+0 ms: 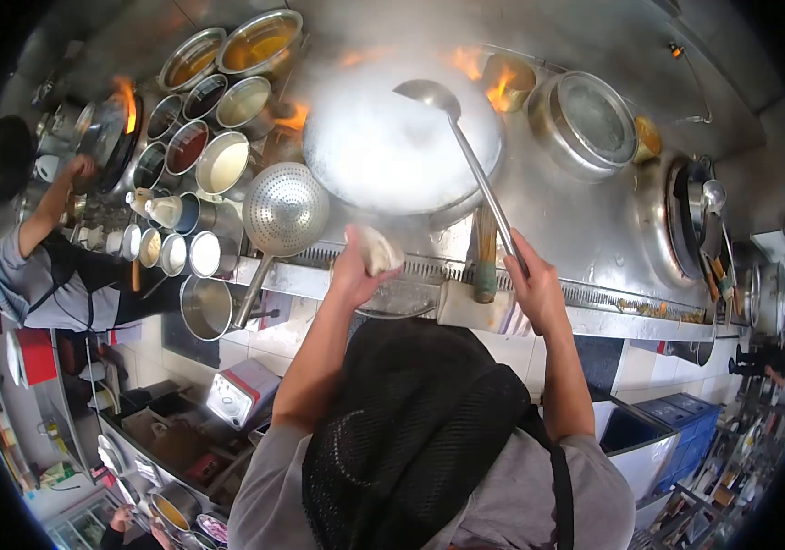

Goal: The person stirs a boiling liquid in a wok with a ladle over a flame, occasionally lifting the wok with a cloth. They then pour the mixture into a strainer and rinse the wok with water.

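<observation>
My right hand (537,286) is closed around the handle of a long metal ladle (481,174). The bowl of the ladle hangs over the far part of a large wok (473,213). White steam or foam fills the wok and hides its contents, while flames lick out around its far side. At the near edge of the wok, my left hand (353,275) is closed on a folded whitish cloth (381,249). Left of that hand lies a round perforated strainer (284,211). A brush with a green-bound handle (485,266) rests beside a folded towel (470,304).
Metal pots of sauces and seasonings (223,163) crowd the left counter. A large lidded-looking pot (585,124) stands right of the wok. Another person (49,229) works at a flaming wok on the far left. Blue crates (677,426) sit behind at right.
</observation>
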Available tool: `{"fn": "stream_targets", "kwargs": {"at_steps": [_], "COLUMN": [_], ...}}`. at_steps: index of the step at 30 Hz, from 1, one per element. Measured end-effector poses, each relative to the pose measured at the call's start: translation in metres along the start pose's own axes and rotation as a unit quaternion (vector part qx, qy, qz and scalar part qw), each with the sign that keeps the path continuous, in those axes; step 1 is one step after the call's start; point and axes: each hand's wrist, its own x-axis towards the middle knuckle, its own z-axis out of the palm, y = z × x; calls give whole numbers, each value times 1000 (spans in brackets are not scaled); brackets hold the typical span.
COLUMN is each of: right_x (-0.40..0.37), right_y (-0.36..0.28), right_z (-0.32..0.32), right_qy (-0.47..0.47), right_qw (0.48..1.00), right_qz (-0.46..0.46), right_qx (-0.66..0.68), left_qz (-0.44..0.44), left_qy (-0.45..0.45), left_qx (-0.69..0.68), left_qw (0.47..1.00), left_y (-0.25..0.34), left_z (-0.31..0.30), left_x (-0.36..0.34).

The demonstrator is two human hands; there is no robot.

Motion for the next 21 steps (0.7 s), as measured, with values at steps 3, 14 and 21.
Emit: {"fn": "stream_targets", "kwargs": {"at_steps": [3,14,21], "right_x": [-18,-57,21], "right_y": [20,29,-44], "right_z": [-16,-13,4], "right_qy": [60,126,172], "right_qw": [992,990,983], "right_qz": [-69,53,19], "right_qx": [-82,-27,-63], "left_qz": [-9,6,134], "left_qy": [4,19,-39], "left_qx": [-6,-13,-64], "left_qw": [1000,1000,988], "left_y": [4,-35,-38], "left_z": [29,-2,-7], "left_x": [16,109,84]}}
